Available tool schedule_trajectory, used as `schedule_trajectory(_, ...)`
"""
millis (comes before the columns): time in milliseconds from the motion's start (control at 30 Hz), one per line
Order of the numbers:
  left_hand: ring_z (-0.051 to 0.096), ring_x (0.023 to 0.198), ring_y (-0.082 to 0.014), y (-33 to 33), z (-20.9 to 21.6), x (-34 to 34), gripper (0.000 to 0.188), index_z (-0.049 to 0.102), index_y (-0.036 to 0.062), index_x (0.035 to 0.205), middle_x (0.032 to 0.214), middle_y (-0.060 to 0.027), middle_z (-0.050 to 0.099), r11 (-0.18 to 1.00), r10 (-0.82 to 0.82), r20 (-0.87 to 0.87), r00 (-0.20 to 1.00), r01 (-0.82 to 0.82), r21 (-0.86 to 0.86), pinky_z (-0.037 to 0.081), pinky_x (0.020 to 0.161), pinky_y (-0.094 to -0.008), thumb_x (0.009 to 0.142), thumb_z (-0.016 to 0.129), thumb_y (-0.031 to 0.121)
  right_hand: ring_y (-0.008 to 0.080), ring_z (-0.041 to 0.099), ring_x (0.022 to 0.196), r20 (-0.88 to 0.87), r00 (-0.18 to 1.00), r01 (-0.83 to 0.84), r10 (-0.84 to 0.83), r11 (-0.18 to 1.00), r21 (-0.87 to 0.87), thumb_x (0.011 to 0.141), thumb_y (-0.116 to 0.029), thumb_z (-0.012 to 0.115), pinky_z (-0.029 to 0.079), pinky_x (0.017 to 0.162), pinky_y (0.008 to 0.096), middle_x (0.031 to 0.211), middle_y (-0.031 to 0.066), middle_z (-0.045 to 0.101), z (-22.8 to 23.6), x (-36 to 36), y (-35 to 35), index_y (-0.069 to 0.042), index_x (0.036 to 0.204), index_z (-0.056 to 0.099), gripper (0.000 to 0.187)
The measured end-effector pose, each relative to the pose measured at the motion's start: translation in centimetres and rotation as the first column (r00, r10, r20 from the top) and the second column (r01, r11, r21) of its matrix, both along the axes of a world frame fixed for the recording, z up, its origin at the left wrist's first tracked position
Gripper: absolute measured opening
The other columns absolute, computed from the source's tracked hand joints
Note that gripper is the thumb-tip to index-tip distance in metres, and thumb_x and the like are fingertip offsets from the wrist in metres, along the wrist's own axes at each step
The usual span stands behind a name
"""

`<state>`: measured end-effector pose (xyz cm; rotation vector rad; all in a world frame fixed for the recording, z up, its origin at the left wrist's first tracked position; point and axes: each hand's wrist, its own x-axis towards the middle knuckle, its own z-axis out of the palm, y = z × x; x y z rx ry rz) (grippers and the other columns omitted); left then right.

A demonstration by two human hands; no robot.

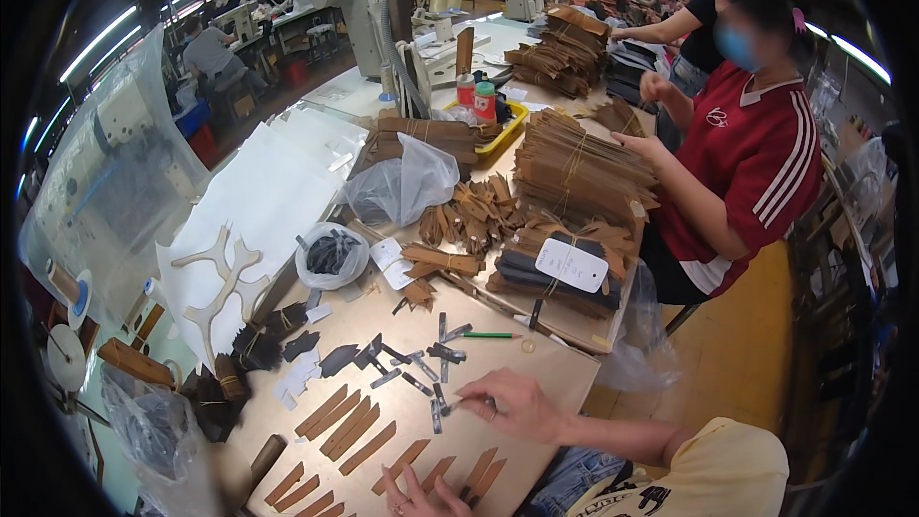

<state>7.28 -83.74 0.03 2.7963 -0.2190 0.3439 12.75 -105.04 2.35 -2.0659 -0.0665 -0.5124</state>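
My right hand (512, 407), with a ring on one finger, is closed in a pinch at the end of a small dark strip (441, 409) on the table. My left hand (426, 500) is at the lower edge, its fingers apart and resting by the brown leather strips (368, 448). Those slim, slant-ended strips lie in loose rows to the left and around its fingers. Beyond my right hand is a scatter of small black and grey strips (416, 384). A green pencil (491, 335) lies just past them.
Bundled brown leather pieces (574, 168) and a white tag (571, 265) lie farther back. A bag of dark pieces (331, 255) stands left of centre. A co-worker in a red shirt (766, 158) sits at the right. Behind are a sewing machine (369, 14) and a yellow tray (503, 139).
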Motion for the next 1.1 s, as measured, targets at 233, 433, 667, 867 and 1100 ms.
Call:
schedule_trajectory(233, 0.063, 0.107, -0.0214, 0.9, 0.1, -0.6, 0.039, 0.05, 0.0034, 0.14, 0.119, -0.0169, 0.064, 0.052, -0.15, -0.395, 0.906, -0.392, -0.919, 0.052, 0.088, -0.0325, 0.102, 0.055, 0.012, 0.0207, 0.066, 0.089, 0.016, 0.9, -0.422, 0.436, 0.861, 0.285, 0.09, -0.011, 0.069, 0.049, 0.084, 0.0336, 0.096, 0.0051, 0.072, 1.9, -1.8, 5.8, -0.006, 0.106, 0.072, 0.017)
schedule_trajectory(433, 0.06, 0.07, -0.0115, 2.7, 1.5, -2.5, 0.011, 0.063, -0.0004, 0.092, 0.077, -0.0055, 0.064, 0.093, 0.205, -0.359, 0.911, -0.383, -0.919, 0.048, 0.066, -0.0246, 0.089, 0.071, 0.006, 0.0265, 0.066, 0.094, -0.024, 0.85, -0.516, 0.526, 0.841, 0.161, 0.09, -0.016, 0.069, 0.049, 0.085, 0.0354, 0.099, 0.0075, 0.07, 0.1, -1.3, 7.8, -0.007, 0.103, 0.072, 0.016)
schedule_trajectory(667, 0.06, 0.07, -0.0096, 6.2, 2.0, -3.2, 0.008, 0.067, -0.0014, 0.095, 0.08, -0.0049, 0.067, 0.001, 0.346, -0.361, 0.866, -0.384, -0.923, 0.048, 0.067, -0.023, 0.09, 0.071, 0.004, 0.0335, 0.039, 0.133, -0.229, 0.871, -0.488, 0.434, 0.713, -0.504, 0.087, -0.03, 0.069, 0.034, 0.105, 0.0471, 0.15, 0.0144, 0.04, -2.5, -0.1, 9.5, -0.014, 0.119, 0.068, 0.036)
schedule_trajectory(867, 0.06, 0.071, -0.0079, 7.2, 1.8, -2.5, 0.009, 0.069, -0.0025, 0.097, 0.085, -0.0062, 0.069, -0.036, 0.336, -0.422, 0.842, -0.437, -0.899, 0.048, 0.066, -0.0216, 0.089, 0.071, 0.0, 0.0333, 0.033, 0.14, -0.25, 0.874, -0.477, 0.416, 0.637, -0.605, 0.089, -0.036, 0.067, 0.028, 0.11, 0.0472, 0.158, 0.0143, 0.031, -3.0, 0.2, 10.2, -0.019, 0.131, 0.062, 0.045)
schedule_trajectory(1100, 0.059, 0.069, -0.0042, 5.8, 2.0, -1.1, 0.013, 0.072, -0.0033, 0.1, 0.082, -0.0032, 0.07, -0.001, 0.096, -0.559, 0.824, -0.561, -0.828, 0.046, 0.06, -0.0183, 0.089, 0.073, 0.002, 0.0338, 0.037, 0.137, -0.308, 0.855, -0.517, 0.418, 0.632, -0.578, 0.095, -0.038, 0.061, 0.03, 0.109, 0.0475, 0.153, 0.0157, 0.038, -2.4, -0.8, 9.3, -0.016, 0.133, 0.061, 0.044)
